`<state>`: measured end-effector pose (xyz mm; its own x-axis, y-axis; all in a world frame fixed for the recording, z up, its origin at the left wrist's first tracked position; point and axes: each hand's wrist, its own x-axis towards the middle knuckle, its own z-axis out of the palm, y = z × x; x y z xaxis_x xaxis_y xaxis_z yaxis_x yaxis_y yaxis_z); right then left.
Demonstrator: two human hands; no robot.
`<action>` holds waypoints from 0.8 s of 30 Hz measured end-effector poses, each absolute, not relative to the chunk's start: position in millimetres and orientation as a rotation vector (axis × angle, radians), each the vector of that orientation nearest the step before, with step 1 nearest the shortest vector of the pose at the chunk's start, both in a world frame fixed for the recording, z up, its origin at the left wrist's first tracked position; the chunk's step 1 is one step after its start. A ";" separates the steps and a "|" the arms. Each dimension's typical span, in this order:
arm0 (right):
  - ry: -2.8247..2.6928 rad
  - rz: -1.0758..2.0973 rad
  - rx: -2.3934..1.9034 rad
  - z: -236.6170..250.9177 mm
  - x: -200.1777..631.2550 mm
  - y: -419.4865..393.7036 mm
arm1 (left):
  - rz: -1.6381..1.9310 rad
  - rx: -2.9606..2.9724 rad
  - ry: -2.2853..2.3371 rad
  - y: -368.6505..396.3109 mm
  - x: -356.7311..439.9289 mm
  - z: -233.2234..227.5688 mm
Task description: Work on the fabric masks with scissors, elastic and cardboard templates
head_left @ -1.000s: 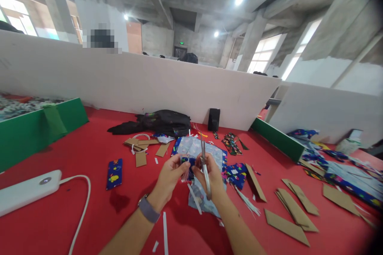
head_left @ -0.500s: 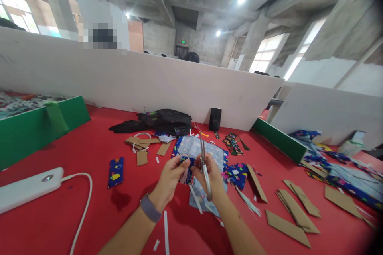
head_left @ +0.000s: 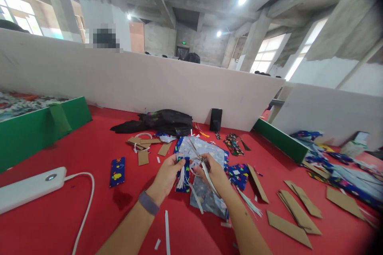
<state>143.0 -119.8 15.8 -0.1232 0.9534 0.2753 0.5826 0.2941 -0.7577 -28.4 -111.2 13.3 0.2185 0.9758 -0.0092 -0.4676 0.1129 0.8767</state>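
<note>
Pinched in my left hand (head_left: pixel 166 173) is a dark blue patterned fabric strip, like a bookmark (head_left: pixel 184 164), with a white thread tassel (head_left: pixel 181 181) hanging over its front. My right hand (head_left: pixel 209 171) grips metal scissors (head_left: pixel 198 153), their blades slightly apart and pointing up and left, beside the strip. Both hands are above a pale-backed blue print cloth (head_left: pixel 220 154) spread on the table. A second finished-looking blue strip (head_left: pixel 117 172) with a yellow figure lies off to the left.
On the red table (head_left: pixel 134 215) lie cardboard pieces (head_left: pixel 299 212), white thread bundles (head_left: pixel 249 202), black cloth (head_left: pixel 167 121) and a white power bank (head_left: pixel 32 187) with a cable. A phone (head_left: pixel 216 119) leans on the white partition (head_left: pixel 167 79). Green boards (head_left: pixel 44 131) stand at the sides.
The scissors have swung from upright to pointing up and left. The strip, earlier bunched between both hands, now hangs from my left hand with its tassel showing.
</note>
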 end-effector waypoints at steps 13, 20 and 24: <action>-1.386 0.997 -1.101 13.9 128.1 -123.4 | 0.980 1.123 0.754 -120.6 -20.8 14.4; -1.351 1.037 -1.110 30.8 125.7 -130.0 | 0.944 1.324 0.707 -118.2 -22.3 11.1; -1.276 1.135 -1.149 27.8 126.6 -129.8 | 0.884 1.385 0.654 -120.1 -23.6 13.1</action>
